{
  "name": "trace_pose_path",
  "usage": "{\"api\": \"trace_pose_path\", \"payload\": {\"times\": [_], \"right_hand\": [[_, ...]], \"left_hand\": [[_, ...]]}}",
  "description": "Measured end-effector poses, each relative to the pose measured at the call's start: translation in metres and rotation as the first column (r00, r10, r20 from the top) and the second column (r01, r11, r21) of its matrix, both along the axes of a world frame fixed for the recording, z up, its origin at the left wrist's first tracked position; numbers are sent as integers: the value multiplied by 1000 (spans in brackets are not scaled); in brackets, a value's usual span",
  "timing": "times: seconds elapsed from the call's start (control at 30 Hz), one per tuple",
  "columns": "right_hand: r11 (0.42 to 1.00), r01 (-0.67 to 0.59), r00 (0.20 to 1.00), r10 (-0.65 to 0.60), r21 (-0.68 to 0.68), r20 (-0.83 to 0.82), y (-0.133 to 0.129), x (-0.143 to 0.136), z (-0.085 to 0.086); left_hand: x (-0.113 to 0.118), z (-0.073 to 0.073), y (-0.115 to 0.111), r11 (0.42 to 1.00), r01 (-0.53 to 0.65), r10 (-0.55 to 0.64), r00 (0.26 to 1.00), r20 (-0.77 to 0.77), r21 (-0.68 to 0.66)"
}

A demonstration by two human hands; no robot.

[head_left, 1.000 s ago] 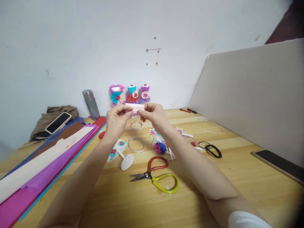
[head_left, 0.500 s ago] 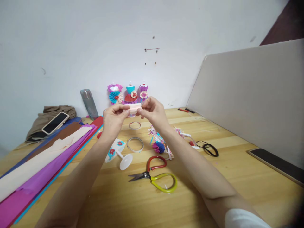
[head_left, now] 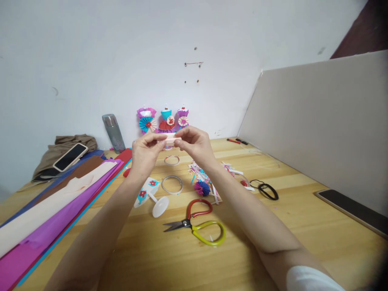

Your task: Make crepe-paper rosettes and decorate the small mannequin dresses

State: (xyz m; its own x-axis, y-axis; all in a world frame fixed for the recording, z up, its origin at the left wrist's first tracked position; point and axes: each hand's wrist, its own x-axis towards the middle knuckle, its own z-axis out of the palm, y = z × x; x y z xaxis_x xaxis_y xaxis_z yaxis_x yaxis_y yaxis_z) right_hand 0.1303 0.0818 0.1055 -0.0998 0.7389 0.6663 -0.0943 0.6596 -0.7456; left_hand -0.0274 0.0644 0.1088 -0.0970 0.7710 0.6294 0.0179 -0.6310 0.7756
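Pale paper strip (head_left: pixel 171 139) pinched level between both hands
Left hand (head_left: pixel 144 152) and right hand (head_left: pixel 195 146) each grip one end, fingers closed, above the desk (head_left: pixel 303 226)

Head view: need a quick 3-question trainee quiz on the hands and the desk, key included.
1. True or false: both the left hand and the right hand pinch the pale pink paper strip.
2. Which lies nearest the camera on the wooden table? A) scissors B) steel flask C) three paper dress models
3. What does the smartphone at the left rest on?

Key: 1 true. 2 A. 3 a brown folded cloth, behind the coloured paper sheets.
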Motion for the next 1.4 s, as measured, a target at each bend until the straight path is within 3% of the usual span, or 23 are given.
{"api": "trace_pose_path", "payload": {"times": [0.23, 0.47, 0.8, 0.97, 1.1, 1.2, 1.4], "right_hand": [[1000, 23, 1000, -23, 10, -20, 4, 0, -3], [997, 41, 998, -37, 67, -51, 5, 0, -6], [956, 140, 990, -141, 257, -15, 9, 2, -12], [892, 234, 964, -263, 388, 24, 11, 3, -14], [759, 318, 903, -426, 569, 64, 9, 3, -11], [674, 353, 853, -516, 649, 72, 7, 3, -10], [663, 387, 815, -571, 641, 100, 5, 1, -11]], "left_hand": [[-1, -2, 3, 993, -10, 17, 998, -56, 118], [-10, -2, 10, 977, -79, 117, 976, -184, 198], [-22, 5, 8, 853, -109, 359, 832, -423, 510], [-23, 6, 5, 777, -120, 476, 755, -450, 618], [-21, 4, 5, 696, -161, 592, 681, -431, 700], [-19, 3, 4, 668, -176, 629, 653, -422, 723], [-17, 1, 2, 642, -207, 671, 618, -410, 738]]}}
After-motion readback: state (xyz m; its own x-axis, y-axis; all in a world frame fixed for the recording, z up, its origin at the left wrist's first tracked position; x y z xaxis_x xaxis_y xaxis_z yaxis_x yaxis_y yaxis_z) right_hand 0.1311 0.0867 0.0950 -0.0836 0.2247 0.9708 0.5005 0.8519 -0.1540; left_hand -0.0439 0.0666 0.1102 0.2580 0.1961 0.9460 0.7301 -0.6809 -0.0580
